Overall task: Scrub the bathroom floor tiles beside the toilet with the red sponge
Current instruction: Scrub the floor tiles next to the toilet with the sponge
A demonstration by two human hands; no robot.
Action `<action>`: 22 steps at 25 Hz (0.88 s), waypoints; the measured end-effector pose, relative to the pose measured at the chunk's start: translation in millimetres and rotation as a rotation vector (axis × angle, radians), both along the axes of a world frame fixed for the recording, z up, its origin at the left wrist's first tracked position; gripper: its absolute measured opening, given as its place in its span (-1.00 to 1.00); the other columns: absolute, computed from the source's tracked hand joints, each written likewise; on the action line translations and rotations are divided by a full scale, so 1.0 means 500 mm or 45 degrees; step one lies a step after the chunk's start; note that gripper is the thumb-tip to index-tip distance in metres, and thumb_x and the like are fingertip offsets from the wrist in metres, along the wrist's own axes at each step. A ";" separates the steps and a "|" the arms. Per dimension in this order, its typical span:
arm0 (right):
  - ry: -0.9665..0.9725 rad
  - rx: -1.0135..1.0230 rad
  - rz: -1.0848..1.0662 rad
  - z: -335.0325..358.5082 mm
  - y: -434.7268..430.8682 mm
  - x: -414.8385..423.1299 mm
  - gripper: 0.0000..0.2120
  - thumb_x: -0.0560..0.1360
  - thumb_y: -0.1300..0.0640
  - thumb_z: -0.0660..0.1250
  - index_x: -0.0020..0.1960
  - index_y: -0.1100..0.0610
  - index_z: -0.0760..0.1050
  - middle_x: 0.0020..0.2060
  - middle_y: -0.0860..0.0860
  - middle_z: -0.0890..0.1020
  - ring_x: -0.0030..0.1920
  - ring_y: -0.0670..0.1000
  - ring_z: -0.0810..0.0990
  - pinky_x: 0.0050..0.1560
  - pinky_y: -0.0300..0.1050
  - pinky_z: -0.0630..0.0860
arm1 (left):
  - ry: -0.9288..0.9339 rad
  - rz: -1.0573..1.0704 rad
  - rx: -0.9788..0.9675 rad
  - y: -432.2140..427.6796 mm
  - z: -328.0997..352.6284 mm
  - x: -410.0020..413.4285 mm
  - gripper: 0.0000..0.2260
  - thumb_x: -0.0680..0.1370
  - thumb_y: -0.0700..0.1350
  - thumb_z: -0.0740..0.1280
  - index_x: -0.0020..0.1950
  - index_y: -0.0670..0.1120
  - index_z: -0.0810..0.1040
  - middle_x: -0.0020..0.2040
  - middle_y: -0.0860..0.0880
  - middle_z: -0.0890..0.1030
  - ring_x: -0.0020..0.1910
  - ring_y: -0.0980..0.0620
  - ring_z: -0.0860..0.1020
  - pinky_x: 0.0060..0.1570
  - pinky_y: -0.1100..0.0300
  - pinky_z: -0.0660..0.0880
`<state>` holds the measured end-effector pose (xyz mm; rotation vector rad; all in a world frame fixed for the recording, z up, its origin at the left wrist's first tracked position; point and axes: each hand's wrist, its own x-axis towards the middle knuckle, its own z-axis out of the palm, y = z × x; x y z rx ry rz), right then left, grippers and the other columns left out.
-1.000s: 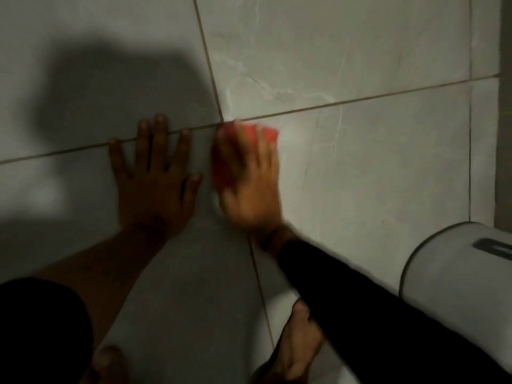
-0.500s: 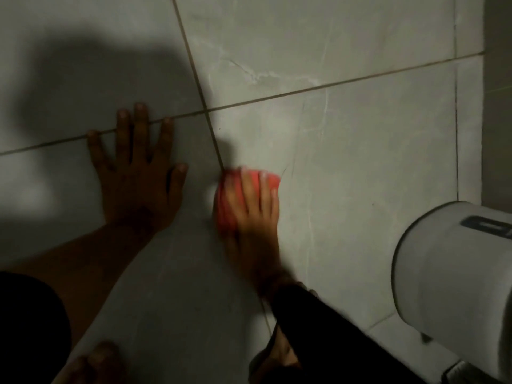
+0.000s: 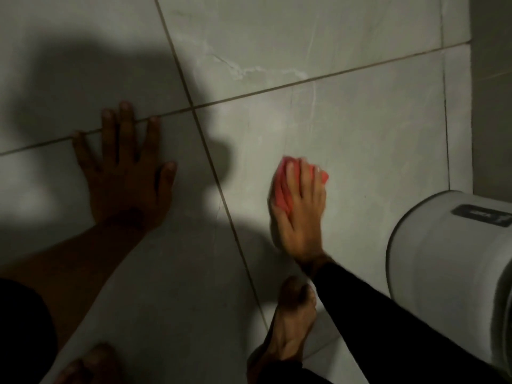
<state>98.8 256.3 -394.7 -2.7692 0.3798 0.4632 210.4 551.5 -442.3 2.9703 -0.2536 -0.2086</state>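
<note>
The right hand (image 3: 297, 214) presses a soft red sponge (image 3: 282, 189) flat on pale grey floor tiles (image 3: 360, 139), fingers wrapped over it. The left hand (image 3: 124, 173) lies spread open, bracing. The sponge looks light and squashy, best gripped from above.

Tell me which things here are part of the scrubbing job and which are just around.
Part of the job:
right hand pressing the red sponge
floor tiles
toilet
left hand braced flat on the floor

Just around:
bare foot
wall

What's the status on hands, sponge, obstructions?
Right hand pressing red sponge on tile. Left hand flat, bracing. Toilet close to the right; path clear.
</note>
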 end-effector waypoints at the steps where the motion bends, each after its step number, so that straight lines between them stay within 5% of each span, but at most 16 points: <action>1: 0.051 -0.060 0.002 0.012 -0.036 -0.031 -0.27 0.66 -0.08 0.09 0.75 0.15 0.00 0.76 0.16 -0.06 0.76 0.29 -0.13 0.73 0.32 -0.16 | 0.003 -0.001 -0.001 0.000 0.001 -0.001 -0.33 0.69 0.24 0.05 0.79 0.09 0.02 0.81 -0.15 -0.06 0.79 -0.27 -0.03 0.62 -0.49 -0.09; 6: -0.134 -0.178 -0.684 0.007 -0.187 0.252 -0.24 0.62 -0.16 0.09 0.75 0.08 0.04 0.76 0.12 0.04 0.76 0.27 -0.02 0.74 0.19 -0.12 | -0.031 -0.029 0.026 -0.002 0.000 0.000 -0.34 0.69 0.24 0.02 0.79 0.09 0.03 0.81 -0.14 -0.06 0.78 -0.26 -0.02 0.63 -0.45 -0.11; 10: -0.296 -0.139 -0.152 -0.020 -0.066 0.345 -0.26 0.61 -0.16 0.16 0.72 0.11 0.19 0.73 0.19 0.18 0.73 0.32 0.10 0.74 0.30 -0.05 | -0.003 -0.034 0.036 -0.003 0.010 0.000 -0.34 0.69 0.23 0.06 0.78 0.07 0.06 0.81 -0.15 -0.04 0.78 -0.26 -0.02 0.63 -0.42 -0.13; 13: -0.313 0.119 0.133 -0.004 0.086 0.171 -0.33 0.62 -0.05 0.27 0.68 0.14 0.28 0.69 0.19 0.27 0.71 0.32 0.16 0.74 0.31 -0.05 | 0.090 -0.029 0.042 -0.020 0.062 0.005 -0.34 0.71 0.20 0.06 0.79 0.00 0.09 0.80 -0.21 -0.01 0.78 -0.31 0.01 0.64 -0.43 -0.09; 15: -0.271 0.427 0.146 0.041 0.134 0.067 -0.45 0.65 0.01 0.26 0.62 0.12 0.41 0.60 0.14 0.42 0.59 0.30 0.35 0.70 0.21 0.14 | 0.202 -0.064 0.114 -0.026 0.106 0.007 -0.33 0.72 0.18 0.03 0.80 -0.05 0.06 0.79 -0.26 -0.02 0.77 -0.36 0.03 0.62 -0.40 -0.03; 17: -0.143 0.822 -0.174 0.105 0.132 0.013 -0.56 0.69 0.07 0.22 0.54 0.11 0.51 0.51 0.12 0.54 0.52 0.23 0.48 0.68 0.07 0.25 | 0.428 -0.089 0.148 -0.042 0.161 0.013 -0.33 0.71 0.16 0.02 0.79 -0.08 0.08 0.78 -0.28 0.04 0.75 -0.36 0.12 0.61 -0.30 0.08; 19: -0.006 1.358 -0.887 0.205 0.113 -0.020 -0.63 0.69 0.16 0.23 0.46 0.16 0.54 0.44 0.14 0.59 0.47 0.15 0.57 0.65 0.10 0.36 | 0.770 0.004 -0.116 -0.095 0.240 0.008 -0.38 0.73 0.13 0.05 0.71 -0.17 0.30 0.71 -0.30 0.29 0.68 -0.32 0.31 0.59 -0.15 0.24; 22: -0.041 1.574 -1.686 0.386 0.045 -0.065 -0.62 0.73 0.27 0.20 0.49 0.40 0.47 0.31 0.23 0.65 0.22 0.17 0.68 0.47 0.18 0.56 | 1.297 0.150 -0.542 -0.244 0.412 -0.054 -0.55 0.79 -0.12 0.08 0.65 -0.26 0.38 0.68 -0.27 0.37 0.69 -0.20 0.35 0.63 0.12 0.15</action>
